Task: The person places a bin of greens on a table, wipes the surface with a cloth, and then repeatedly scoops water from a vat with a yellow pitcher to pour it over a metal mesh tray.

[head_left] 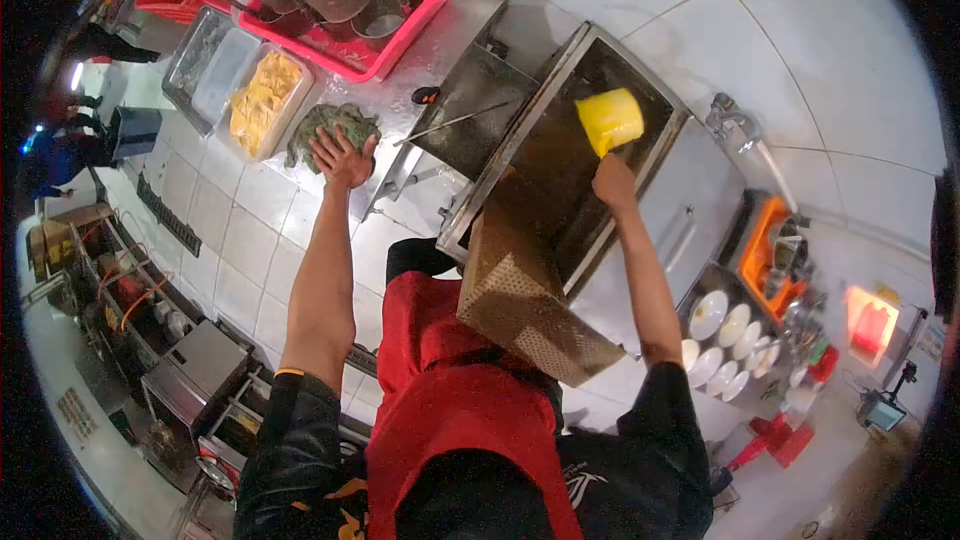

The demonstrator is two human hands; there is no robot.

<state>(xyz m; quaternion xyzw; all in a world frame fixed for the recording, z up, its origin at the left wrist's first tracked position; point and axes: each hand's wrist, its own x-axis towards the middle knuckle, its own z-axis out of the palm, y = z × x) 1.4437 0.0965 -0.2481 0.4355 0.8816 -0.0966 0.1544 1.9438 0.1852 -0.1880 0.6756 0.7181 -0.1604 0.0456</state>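
Note:
My left hand [342, 157] lies flat, fingers spread, on a crumpled grey-green cloth [362, 124] at the steel counter's edge. A yellow plastic dipper [618, 116] is in my right hand [613, 182], its handle gripped by closed fingers. The dipper is over the open steel vat [668, 145], whose inside looks dark brown; what the dipper contains, if anything, I cannot make out. A perforated metal basket or panel [530, 315] juts over the vat's near side, close to my red apron. Beside the vat is a metal tray [470, 105] with a thin rod across it.
Left of the cloth stands a plastic container [300, 90] of yellow food. Behind it a red tray [380, 68] holds several metal strainer cups. White bowls [708, 315] and an orange basket [757, 240] are at right, below a wall tap [738, 128]. People appear at far left.

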